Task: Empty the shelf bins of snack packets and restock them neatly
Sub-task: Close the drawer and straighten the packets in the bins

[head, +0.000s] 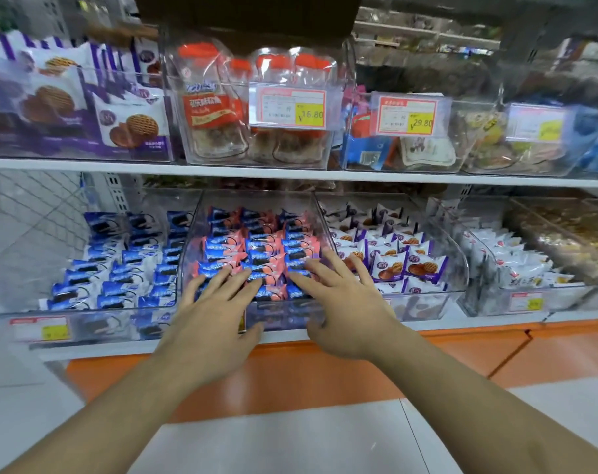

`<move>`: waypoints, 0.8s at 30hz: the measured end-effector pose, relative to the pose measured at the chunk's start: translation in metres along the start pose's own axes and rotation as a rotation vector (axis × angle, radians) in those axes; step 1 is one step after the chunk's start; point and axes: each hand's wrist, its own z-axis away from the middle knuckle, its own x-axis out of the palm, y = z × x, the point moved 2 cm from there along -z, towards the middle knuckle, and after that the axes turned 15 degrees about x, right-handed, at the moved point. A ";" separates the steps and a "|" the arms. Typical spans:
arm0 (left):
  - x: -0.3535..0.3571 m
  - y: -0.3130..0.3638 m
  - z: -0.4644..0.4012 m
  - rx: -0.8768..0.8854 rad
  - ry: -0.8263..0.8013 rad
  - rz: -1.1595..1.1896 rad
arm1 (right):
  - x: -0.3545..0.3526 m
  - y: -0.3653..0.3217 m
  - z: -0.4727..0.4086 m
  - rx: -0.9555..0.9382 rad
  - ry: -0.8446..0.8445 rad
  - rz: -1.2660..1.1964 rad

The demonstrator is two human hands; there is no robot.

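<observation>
Left hand: the left hand [219, 302] reaches over the front lip of the clear plastic middle bin [256, 311] on the lower shelf, fingers straight and spread apart, fingertips lying on the front rows of packets; it grips nothing.
Right hand: the right hand [338, 295] mirrors it just beside, fingers straight and fanned, tips on the packets, thumb hanging near the bin's front wall; nothing is pinched.
Task's thing: the small pink-and-blue sandwich-cookie packets [256, 248] fill the middle bin in fairly even rows, sloping down toward the front.
Why the hands lie so: flat, spread fingers cover many packets at once, which suits either patting the rows level or gathering a heap to scoop out; which of the two I cannot tell.
Left neighbour: a clear bin of blue-and-white cookie packets [119, 268] stands touching the middle bin's left side, also stocked in rows.
Right neighbour: a clear bin of purple-and-white waffle-biscuit packets [393, 258] stands on the other side, packets upright and facing out so their pictures show.
Upper shelf: a yellow-and-red price tag reading 16.80 [290, 107] hangs on a clear bin of red-topped bags, placed at the front for shoppers to read.
Progress: the middle bin looks full, so it is either not yet emptied or already restocked.
</observation>
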 end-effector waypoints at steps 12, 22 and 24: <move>-0.019 0.047 -0.036 0.101 0.125 0.085 | -0.010 0.098 -0.008 0.262 0.210 -0.516; 0.001 0.098 -0.158 0.270 -0.059 0.019 | 0.010 0.160 -0.046 0.309 0.217 -0.352; 0.010 0.099 -0.166 0.251 -0.085 0.004 | 0.009 0.161 -0.054 0.307 0.242 -0.283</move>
